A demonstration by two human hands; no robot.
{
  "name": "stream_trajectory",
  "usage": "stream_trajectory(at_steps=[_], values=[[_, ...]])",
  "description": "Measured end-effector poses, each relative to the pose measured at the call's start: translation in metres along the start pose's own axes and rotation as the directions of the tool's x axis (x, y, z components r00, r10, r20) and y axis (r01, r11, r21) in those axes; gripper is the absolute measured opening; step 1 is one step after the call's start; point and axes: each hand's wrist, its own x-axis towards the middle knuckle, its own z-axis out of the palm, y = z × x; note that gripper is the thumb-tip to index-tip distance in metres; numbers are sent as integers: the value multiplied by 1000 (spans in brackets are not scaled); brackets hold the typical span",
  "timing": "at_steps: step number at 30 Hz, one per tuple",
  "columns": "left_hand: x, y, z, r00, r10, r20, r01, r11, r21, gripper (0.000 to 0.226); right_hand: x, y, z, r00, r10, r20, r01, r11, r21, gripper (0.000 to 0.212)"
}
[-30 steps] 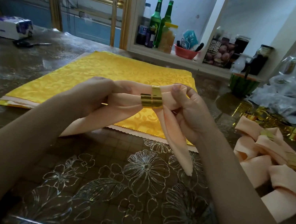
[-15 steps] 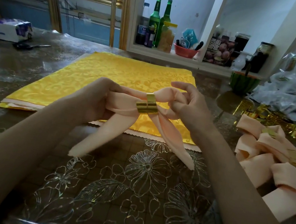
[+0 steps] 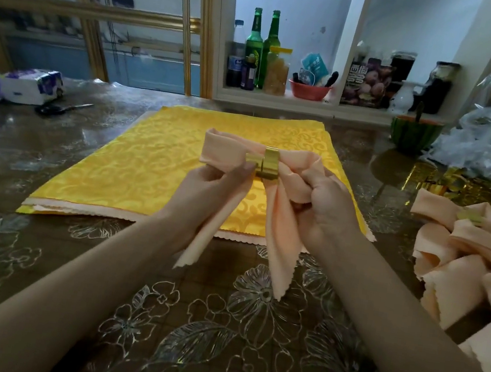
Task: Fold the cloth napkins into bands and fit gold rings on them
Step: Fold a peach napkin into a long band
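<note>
The left grip (image 3: 215, 186) pinched the napkin (image 3: 278, 232) just beside the ring (image 3: 265, 165), steadying it, while the right grip (image 3: 325, 210) clamped the opposite loop, likely to even the bow. Both held it above the worktop (image 3: 154, 315); tails hung below the grips.

Counts on the table, as I read them from my station.

I count two hands, left hand (image 3: 215, 187) and right hand (image 3: 327, 204), with one napkin (image 3: 283, 223) between them and one ring (image 3: 265, 165) on it. Right of the right hand is one pile (image 3: 461, 269) of ringed napkins; I cannot count the napkins, but two pile rings (image 3: 469, 216) show. Under both hands lies one yellow cloth (image 3: 161, 167). Far left of the left hand I count two tissue packs (image 3: 30, 85) and one scissors (image 3: 61, 109). Beyond the hands stand two green bottles (image 3: 254, 43), one red bowl (image 3: 309, 91), one vase (image 3: 402, 97) and one green bowl (image 3: 414, 134).
</note>
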Motion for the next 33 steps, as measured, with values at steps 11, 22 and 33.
stream_trajectory(at_steps=[11, 22, 33], values=[[3, -9, 2, 957, 290, 4, -279, 920, 274, 23, -12, -4, 1, 944, 186, 272, -214, 974, 77, 42], [4, -9, 3, 996, -36, 81, 51, 980, -191, 48, -10, 9, -1, 954, 103, 281, -67, 989, -134, 23], [3, -12, 7, 978, -159, -135, 94, 913, -397, 22, -6, 3, -5, 926, -18, 376, 181, 897, -403, 31]])
